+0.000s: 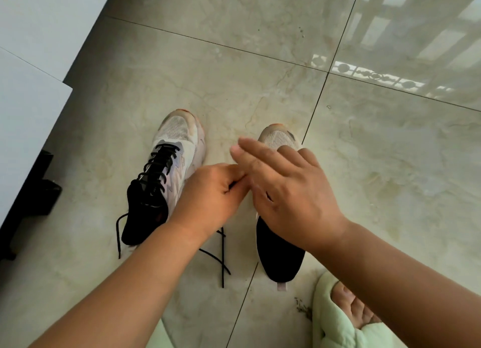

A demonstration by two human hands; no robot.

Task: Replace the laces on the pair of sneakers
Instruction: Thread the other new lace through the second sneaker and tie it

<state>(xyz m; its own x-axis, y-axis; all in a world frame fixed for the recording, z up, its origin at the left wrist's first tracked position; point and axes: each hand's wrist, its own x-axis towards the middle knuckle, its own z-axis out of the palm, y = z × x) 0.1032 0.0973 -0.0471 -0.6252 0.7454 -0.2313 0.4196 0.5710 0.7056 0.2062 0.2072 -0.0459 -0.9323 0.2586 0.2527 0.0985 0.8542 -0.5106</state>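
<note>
Two white sneakers with black heels stand on the tiled floor, toes pointing away from me. The left sneaker [177, 149] is threaded with a black lace [158, 165], one end trailing by its heel. The right sneaker [279, 246] is mostly hidden under my right hand [283, 189], which hovers over it with its fingers spread. My left hand [213, 194] pinches a second black lace [221, 254] between the shoes; the lace's loose ends cross on the floor below. Whether my right hand also touches this lace is hidden.
A white cabinet [28, 92] with dark feet [39, 196] stands at the left. My foot in a light green slipper [335, 319] is at the bottom right, and another green slipper edge [162, 337] shows at the bottom. Glossy marble tiles [390, 165] extend to the right.
</note>
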